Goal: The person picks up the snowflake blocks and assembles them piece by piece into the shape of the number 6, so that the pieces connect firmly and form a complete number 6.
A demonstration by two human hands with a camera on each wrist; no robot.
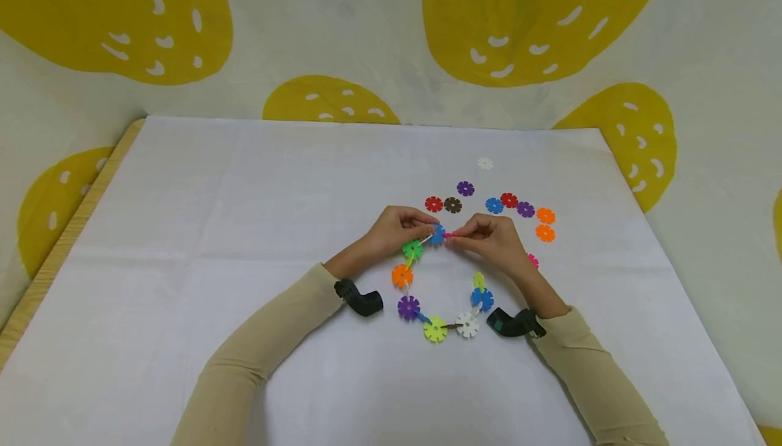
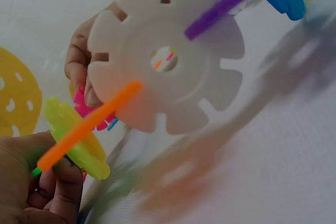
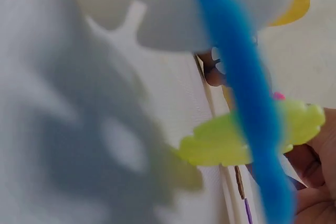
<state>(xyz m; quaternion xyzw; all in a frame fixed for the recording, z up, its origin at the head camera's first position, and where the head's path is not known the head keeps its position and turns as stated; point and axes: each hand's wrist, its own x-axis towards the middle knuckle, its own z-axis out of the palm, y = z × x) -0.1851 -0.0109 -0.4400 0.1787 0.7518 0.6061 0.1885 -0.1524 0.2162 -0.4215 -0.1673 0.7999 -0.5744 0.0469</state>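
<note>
My left hand (image 1: 397, 229) pinches a blue notched disc (image 1: 437, 234) at one end of a curved chain of interlocked plastic discs. A pink disc (image 1: 449, 235), seen edge-on, is pinched by my right hand (image 1: 491, 239) and meets the blue disc's right side; how deep the slots sit cannot be told. Down from the left hand the chain runs through a green disc (image 1: 413, 249), an orange disc (image 1: 402, 276) and a purple disc (image 1: 408, 307). It curves up to a yellow-green disc (image 1: 479, 280) below the right hand. A white disc (image 2: 126, 103) looms large in the left wrist view.
Loose discs lie beyond the hands, among them a brown disc (image 1: 453, 205), a white disc (image 1: 485, 163) and an orange disc (image 1: 546, 233). Another pink disc (image 1: 533, 261) is partly hidden by the right wrist. A white cloth (image 1: 244, 195) covers the table.
</note>
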